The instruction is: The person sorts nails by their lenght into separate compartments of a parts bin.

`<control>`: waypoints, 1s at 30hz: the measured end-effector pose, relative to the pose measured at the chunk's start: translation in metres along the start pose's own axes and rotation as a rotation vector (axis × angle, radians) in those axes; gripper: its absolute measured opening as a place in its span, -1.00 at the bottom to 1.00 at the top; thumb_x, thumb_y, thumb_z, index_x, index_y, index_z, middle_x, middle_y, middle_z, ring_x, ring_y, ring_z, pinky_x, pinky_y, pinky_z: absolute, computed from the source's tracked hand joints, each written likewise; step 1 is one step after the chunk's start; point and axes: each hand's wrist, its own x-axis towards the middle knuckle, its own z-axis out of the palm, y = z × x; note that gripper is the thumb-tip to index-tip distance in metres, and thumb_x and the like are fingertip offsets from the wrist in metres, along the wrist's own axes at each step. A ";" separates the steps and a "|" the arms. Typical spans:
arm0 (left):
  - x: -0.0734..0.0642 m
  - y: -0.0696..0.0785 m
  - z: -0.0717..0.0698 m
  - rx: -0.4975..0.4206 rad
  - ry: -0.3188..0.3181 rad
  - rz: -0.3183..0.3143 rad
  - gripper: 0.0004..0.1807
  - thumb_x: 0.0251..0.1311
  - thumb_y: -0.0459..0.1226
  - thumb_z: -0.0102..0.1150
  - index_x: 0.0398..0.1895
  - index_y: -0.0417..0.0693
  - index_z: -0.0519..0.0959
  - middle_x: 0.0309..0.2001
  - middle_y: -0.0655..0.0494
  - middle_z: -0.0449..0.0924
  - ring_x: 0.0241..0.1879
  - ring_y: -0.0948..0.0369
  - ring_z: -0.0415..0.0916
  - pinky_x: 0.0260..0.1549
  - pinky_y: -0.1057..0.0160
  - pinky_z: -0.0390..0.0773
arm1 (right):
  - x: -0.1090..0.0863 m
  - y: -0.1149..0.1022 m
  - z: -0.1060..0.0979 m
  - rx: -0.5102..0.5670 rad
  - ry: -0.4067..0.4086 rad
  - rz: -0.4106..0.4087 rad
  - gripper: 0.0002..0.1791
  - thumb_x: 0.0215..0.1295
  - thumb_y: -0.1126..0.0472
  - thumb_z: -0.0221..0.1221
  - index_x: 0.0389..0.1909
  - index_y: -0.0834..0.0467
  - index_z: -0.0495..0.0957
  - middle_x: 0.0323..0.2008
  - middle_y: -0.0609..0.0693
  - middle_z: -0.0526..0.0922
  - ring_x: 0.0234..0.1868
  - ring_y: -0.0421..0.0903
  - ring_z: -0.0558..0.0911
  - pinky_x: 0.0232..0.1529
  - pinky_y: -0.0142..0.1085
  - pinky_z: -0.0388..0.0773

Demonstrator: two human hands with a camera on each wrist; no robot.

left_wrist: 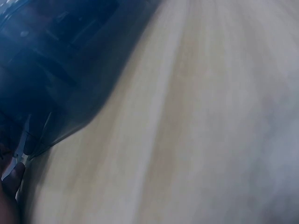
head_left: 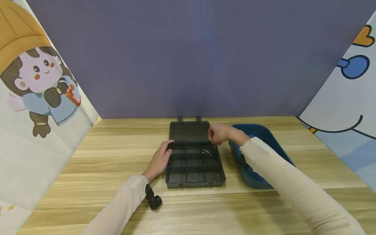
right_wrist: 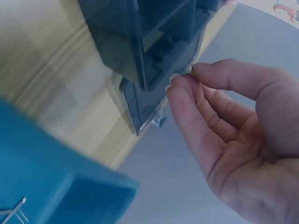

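Observation:
A dark translucent box (head_left: 195, 184) with several compartments lies on the table, its lid (head_left: 189, 132) folded back flat. Against the box's left side rests my left hand (head_left: 158, 161), fingers reaching to the hinge corner and thumb near the rim. Over the lid's right edge hovers my right hand (head_left: 219, 133), thumb and fingertips drawn together; the right wrist view shows nothing between them. Thin silvery pieces (head_left: 206, 150) lie in the far right compartment. In the left wrist view, only a bit of the thumb (left_wrist: 15, 175) appears beside the dark box (left_wrist: 56, 70).
A blue basin (head_left: 258, 184) stands right of the box, under my right forearm, with dark items inside partly hidden. Thin silvery pieces (right_wrist: 16, 210) show in it in the right wrist view. A grey panel (head_left: 188, 58) rises behind the wood-patterned table (head_left: 117, 143).

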 end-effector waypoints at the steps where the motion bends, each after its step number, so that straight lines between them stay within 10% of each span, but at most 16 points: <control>1: 0.001 -0.001 0.000 0.000 0.001 0.001 -0.55 0.39 -0.33 -0.18 0.33 -0.14 0.30 0.30 -0.12 0.32 0.33 -0.07 0.24 0.28 -0.12 0.23 | -0.001 0.002 -0.003 0.005 -0.003 -0.002 -0.84 0.18 0.48 0.01 -0.35 0.33 0.57 -0.54 0.00 0.53 -0.61 -0.20 0.41 -0.54 -0.36 0.42; 7: 0.006 -0.005 -0.003 0.012 0.010 -0.001 -0.55 0.40 -0.32 -0.19 0.33 -0.14 0.30 0.31 -0.13 0.32 0.34 -0.08 0.24 0.29 -0.12 0.22 | -0.005 0.011 -0.017 0.010 0.019 -0.017 -0.79 0.20 0.47 0.00 -0.58 0.23 0.49 -0.68 -0.06 0.38 -0.66 -0.21 0.29 -0.57 -0.38 0.29; 30: 0.019 -0.010 0.001 0.004 0.050 -0.014 -0.56 0.40 -0.34 -0.19 0.32 -0.15 0.31 0.32 -0.16 0.30 0.35 -0.08 0.21 0.30 -0.13 0.20 | -0.023 0.095 -0.042 0.020 0.117 -0.020 -0.79 0.16 0.48 0.02 -0.22 0.48 0.54 -0.52 0.06 0.58 -0.57 -0.18 0.47 -0.48 -0.32 0.48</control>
